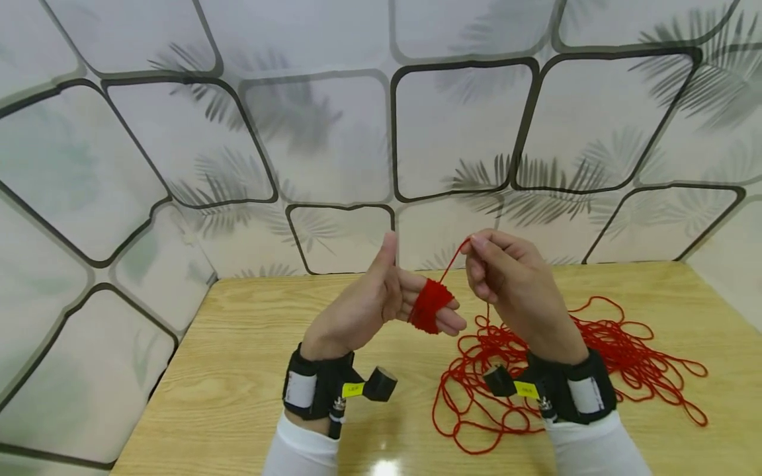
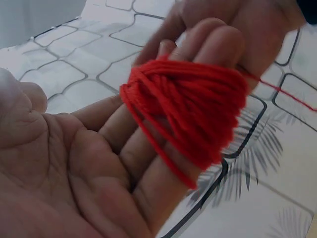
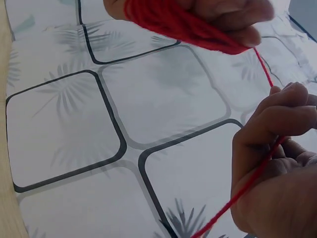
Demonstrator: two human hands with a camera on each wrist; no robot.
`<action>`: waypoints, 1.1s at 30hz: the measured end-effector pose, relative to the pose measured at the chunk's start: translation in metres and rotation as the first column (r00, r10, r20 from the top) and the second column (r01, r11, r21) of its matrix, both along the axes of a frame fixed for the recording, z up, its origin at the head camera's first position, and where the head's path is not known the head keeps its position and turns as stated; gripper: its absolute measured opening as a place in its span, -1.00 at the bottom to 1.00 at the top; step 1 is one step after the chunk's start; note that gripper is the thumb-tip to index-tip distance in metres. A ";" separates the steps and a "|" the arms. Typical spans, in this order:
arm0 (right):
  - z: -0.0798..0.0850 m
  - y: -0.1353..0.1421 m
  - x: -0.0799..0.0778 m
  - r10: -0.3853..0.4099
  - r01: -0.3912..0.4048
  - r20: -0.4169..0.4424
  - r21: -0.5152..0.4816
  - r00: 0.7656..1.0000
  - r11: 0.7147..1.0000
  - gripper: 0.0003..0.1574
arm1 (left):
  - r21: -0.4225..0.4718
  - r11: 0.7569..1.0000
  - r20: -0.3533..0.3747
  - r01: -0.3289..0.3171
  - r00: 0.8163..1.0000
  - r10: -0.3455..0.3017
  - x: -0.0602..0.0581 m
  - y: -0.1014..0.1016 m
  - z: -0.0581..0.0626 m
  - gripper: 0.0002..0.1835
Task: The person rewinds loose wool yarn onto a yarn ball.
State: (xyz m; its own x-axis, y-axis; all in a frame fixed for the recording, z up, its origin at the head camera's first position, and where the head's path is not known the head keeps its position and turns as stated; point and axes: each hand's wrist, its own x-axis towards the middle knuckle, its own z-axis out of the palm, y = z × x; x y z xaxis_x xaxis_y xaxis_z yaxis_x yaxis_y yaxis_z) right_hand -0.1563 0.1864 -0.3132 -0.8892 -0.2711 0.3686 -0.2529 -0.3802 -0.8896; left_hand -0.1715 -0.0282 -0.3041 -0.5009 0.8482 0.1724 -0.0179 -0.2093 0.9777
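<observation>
Red yarn is wound in a thick band [image 1: 430, 306] around the straight fingers of my left hand [image 1: 370, 304], whose thumb points up. The left wrist view shows this wrap [image 2: 198, 104] close, with several looser strands slanting across the palm side of the fingers. To its right, my right hand [image 1: 516, 284] pinches the yarn between thumb and curled fingers. A short strand [image 1: 454, 258] runs from the wrap up to that pinch. Through the right hand, the yarn [image 3: 233, 200] carries on downward in the right wrist view.
A loose, tangled heap of red yarn [image 1: 622, 344] spreads over the right side of the wooden table [image 1: 238, 383], partly behind the right hand and wrist. Behind the table's far edge stands a wall [image 1: 333, 139] with a stone-outline and leaf pattern.
</observation>
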 end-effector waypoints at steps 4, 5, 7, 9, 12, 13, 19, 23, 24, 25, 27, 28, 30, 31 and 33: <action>-0.006 -0.002 -0.007 0.077 -0.073 0.053 -0.081 0.996 0.994 -0.74 | 0.209 0.977 0.057 0.050 0.996 -0.063 -0.002 -0.002 -0.002 0.01; -0.007 -0.003 -0.008 0.095 -0.089 0.067 -0.094 0.993 0.992 -0.73 | 0.267 0.962 0.056 0.062 0.995 -0.080 -0.003 -0.002 -0.002 0.01; -0.010 -0.006 -0.010 0.133 -0.122 0.095 -0.115 0.986 0.986 -0.71 | 0.392 0.916 0.051 0.082 0.993 -0.111 -0.004 -0.001 -0.003 0.01; -0.013 -0.008 -0.012 0.164 -0.151 0.119 -0.114 0.979 0.982 -0.71 | 0.511 0.856 0.053 0.077 0.991 -0.120 -0.005 0.000 -0.003 -0.01; -0.014 -0.012 -0.013 0.184 -0.179 0.140 -0.051 0.973 0.983 -0.70 | 0.650 0.760 0.081 0.003 0.994 -0.073 -0.006 0.002 -0.002 -0.07; -0.014 -0.013 -0.013 0.183 -0.183 0.140 -0.017 0.973 0.983 -0.70 | 0.676 0.736 0.092 -0.039 0.995 -0.032 -0.006 0.003 -0.002 -0.09; -0.006 -0.012 -0.002 0.100 -0.112 0.053 0.331 0.994 0.937 -0.71 | 0.551 0.771 0.013 -0.319 0.927 0.374 -0.004 0.011 -0.001 -0.19; 0.005 -0.007 0.009 0.054 -0.024 -0.050 0.484 0.997 0.875 -0.73 | 0.266 0.853 -0.186 -0.449 0.845 0.502 -0.002 0.013 -0.002 -0.19; 0.007 -0.006 0.011 0.044 -0.004 -0.071 0.494 0.997 0.870 -0.74 | 0.195 0.865 -0.235 -0.463 0.834 0.499 -0.002 0.013 -0.003 -0.18; 0.008 -0.004 0.013 0.035 0.013 -0.087 0.496 0.996 0.868 -0.75 | 0.126 0.871 -0.275 -0.475 0.827 0.491 -0.001 0.013 -0.004 -0.18; 0.011 -0.002 0.015 0.014 0.043 -0.115 0.483 0.993 0.874 -0.75 | 0.004 0.874 -0.343 -0.485 0.821 0.457 -0.001 0.013 -0.005 -0.16; 0.012 -0.001 0.016 0.002 0.059 -0.126 0.475 0.992 0.878 -0.75 | -0.045 0.877 -0.363 -0.478 0.826 0.432 -0.001 0.013 -0.005 -0.15; 0.013 0.001 0.016 -0.028 0.103 -0.167 0.459 0.986 0.882 -0.77 | -0.125 0.884 -0.369 -0.451 0.848 0.381 -0.001 0.012 -0.006 -0.13; 0.013 0.001 0.016 -0.045 0.124 -0.183 0.452 0.982 0.883 -0.78 | -0.157 0.889 -0.362 -0.431 0.862 0.354 -0.001 0.012 -0.006 -0.11; 0.013 0.002 0.016 -0.082 0.165 -0.207 0.425 0.975 0.890 -0.77 | -0.191 0.909 -0.326 -0.370 0.898 0.296 -0.001 0.011 -0.005 -0.09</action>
